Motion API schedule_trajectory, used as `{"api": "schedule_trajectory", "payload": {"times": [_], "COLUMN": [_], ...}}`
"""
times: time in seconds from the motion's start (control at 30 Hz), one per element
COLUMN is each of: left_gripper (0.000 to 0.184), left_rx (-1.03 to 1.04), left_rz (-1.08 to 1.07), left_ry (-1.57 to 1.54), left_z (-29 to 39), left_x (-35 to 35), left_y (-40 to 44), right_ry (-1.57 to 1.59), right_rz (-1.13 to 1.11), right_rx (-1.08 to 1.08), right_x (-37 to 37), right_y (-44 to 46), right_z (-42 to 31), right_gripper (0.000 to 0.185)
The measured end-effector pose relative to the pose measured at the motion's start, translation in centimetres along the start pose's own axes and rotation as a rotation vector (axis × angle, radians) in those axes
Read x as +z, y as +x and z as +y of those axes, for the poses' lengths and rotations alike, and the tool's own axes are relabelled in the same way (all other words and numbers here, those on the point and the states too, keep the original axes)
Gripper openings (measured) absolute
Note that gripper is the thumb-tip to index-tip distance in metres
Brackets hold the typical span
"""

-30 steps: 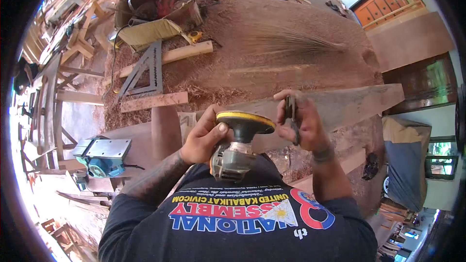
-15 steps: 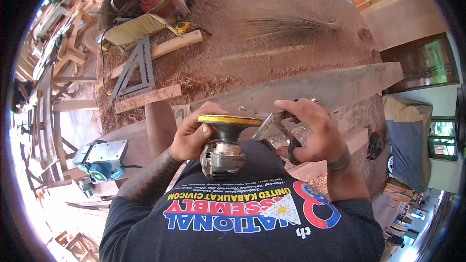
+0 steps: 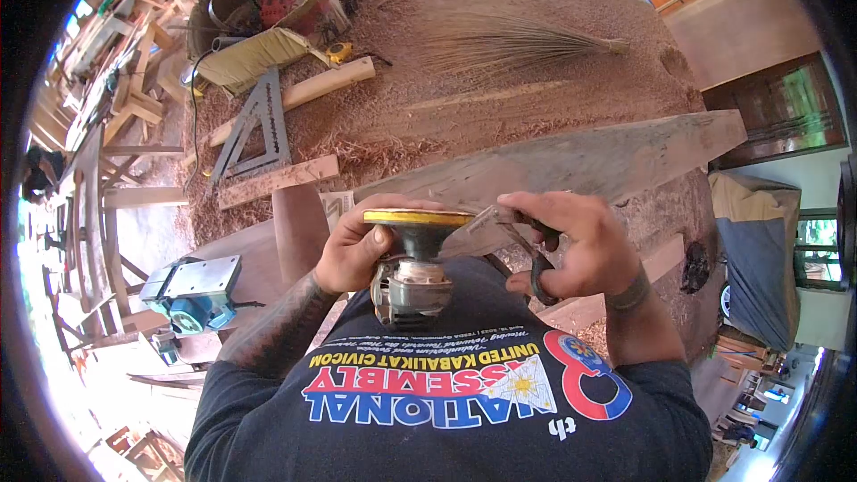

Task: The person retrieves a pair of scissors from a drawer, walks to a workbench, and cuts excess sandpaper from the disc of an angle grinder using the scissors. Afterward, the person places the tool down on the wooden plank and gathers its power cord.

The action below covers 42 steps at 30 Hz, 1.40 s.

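Observation:
My left hand [image 3: 346, 254] is wrapped round the head of an angle grinder [image 3: 412, 290], its thumb against the black backing pad. The pad faces up and away from me, with a yellow-rimmed sanding disc [image 3: 415, 218] on it. In my right hand [image 3: 580, 245] is a pair of scissors [image 3: 516, 230], fingers at the handles. The blades point left and reach the disc's right edge; whether they touch it I cannot tell. Both tools are held in front of my dark printed shirt [image 3: 446, 384].
Beyond my hands a long board [image 3: 571, 156] lies across a dusty work surface with wood shavings. A triangular square [image 3: 254, 129], wood strips [image 3: 281, 180], a tape measure [image 3: 338, 52] and a stick broom [image 3: 536, 43] lie there. An electric planer [image 3: 192, 295] sits at left.
The scissors have turned slightly, and their blades now look closer together beside the disc's right edge. The grinder stays almost in place in my left hand. The whole view has shifted slightly.

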<state>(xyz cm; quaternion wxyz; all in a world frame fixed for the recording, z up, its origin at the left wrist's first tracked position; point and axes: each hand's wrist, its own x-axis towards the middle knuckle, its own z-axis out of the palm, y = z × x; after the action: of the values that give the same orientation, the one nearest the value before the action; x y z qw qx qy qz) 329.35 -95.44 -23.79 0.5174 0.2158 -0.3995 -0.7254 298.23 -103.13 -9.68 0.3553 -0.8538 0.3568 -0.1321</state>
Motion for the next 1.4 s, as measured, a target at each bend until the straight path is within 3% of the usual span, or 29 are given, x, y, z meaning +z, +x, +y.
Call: {"api": "schedule_trajectory", "payload": {"times": [0.33,0.53,0.83,1.03,1.4], "left_gripper": [0.061,0.061,0.055,0.053,0.054], "left_rx": [0.032,0.049,0.120,0.171,0.139], "left_rz": [0.005,0.016,-0.002,0.004,0.025], "left_ry": [0.060,0.084,0.162,0.196,0.188], "left_z": [0.0,0.0,-0.5,-0.7,-0.2], "left_x": [0.3,0.4,0.6,0.7,1.2], "left_y": [-0.1,-0.2,-0.1,-0.2,-0.2], "right_ry": [-0.047,-0.073,-0.025,0.025,0.003], "right_rz": [-0.024,0.021,-0.048,0.014,-0.007], "right_rx": [-0.003,-0.116,0.034,-0.073,-0.060], "right_x": [0.1,1.0,-0.1,1.5,1.8], "right_y": [-0.5,-0.6,0.0,-0.2,-0.4], "right_z": [0.0,1.2,-0.5,0.6,1.0], "right_gripper": [0.079,0.082,0.085,0.087,0.090]}}
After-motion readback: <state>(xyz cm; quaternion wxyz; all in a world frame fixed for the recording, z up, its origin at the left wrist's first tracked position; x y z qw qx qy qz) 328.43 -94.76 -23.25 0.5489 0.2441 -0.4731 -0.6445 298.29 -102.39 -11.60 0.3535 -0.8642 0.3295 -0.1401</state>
